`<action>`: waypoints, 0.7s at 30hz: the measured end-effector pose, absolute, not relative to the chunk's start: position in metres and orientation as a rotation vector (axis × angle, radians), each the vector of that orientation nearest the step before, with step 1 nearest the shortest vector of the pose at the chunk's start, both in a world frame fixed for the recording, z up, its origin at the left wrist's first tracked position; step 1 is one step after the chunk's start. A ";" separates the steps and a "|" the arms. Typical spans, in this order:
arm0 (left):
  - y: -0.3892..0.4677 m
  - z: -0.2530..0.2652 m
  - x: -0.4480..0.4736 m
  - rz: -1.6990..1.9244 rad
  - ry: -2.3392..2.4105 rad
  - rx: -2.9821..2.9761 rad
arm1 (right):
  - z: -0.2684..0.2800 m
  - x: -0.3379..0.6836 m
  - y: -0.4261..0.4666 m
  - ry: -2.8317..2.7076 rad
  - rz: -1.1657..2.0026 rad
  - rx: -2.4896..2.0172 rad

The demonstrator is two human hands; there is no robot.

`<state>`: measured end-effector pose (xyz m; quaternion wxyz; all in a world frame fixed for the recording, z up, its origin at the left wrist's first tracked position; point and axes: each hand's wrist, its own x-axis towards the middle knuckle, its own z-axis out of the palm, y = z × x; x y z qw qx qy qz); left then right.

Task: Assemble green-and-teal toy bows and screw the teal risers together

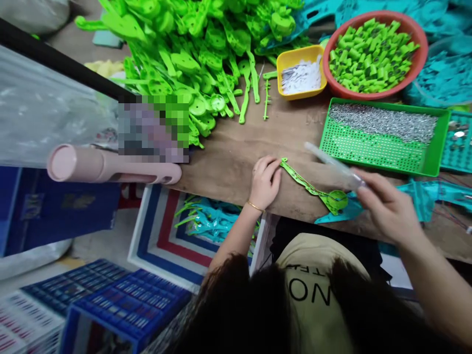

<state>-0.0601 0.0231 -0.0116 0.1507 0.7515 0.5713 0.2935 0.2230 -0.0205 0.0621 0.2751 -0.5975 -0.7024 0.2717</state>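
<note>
Noted at left a heap of loose green plastic parts (206, 59), judged unassembled. Observed left hand (264, 181) touching the narrow end of a green plastic half-shell (304, 183) flat on the worktable (236, 162); cannot tell whether pinching. Judged wired but uncovered. Found right hand (385, 204) grasping a blurred translucent stick-like tool (328, 161), near a green tray (400, 157) of metal fasteners (383, 123).

1. A brown worktable (228, 164) stretches from left to right, its surface worn and marked.
2. Pale floor (101, 241) shows at the left, below the table's edge.
3. Blue slatted crates (125, 305) sit near left.
4. Light falls fairly evenly across the tabletop.
</note>
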 end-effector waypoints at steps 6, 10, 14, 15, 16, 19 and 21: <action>0.035 -0.020 -0.062 0.784 1.593 2.151 | 0.031 0.186 -0.037 -2.402 0.327 -1.388; 0.036 -0.021 -0.062 0.799 1.591 2.123 | 0.026 0.168 -0.038 -2.547 0.162 -1.347; 0.035 -0.021 -0.062 0.778 1.603 2.100 | 0.029 0.162 -0.042 -2.574 0.143 -1.399; 0.035 -0.021 -0.062 0.776 1.605 2.100 | 0.029 0.162 -0.043 -2.569 0.161 -1.414; 0.035 -0.021 -0.062 0.774 1.607 2.102 | 0.029 0.162 -0.044 -2.562 0.179 -1.425; 0.034 -0.021 -0.062 0.779 1.610 2.107 | 0.027 0.160 -0.045 -2.572 0.206 -1.446; 0.034 -0.021 -0.062 0.789 1.611 2.108 | 0.026 0.157 -0.045 -2.592 0.203 -1.456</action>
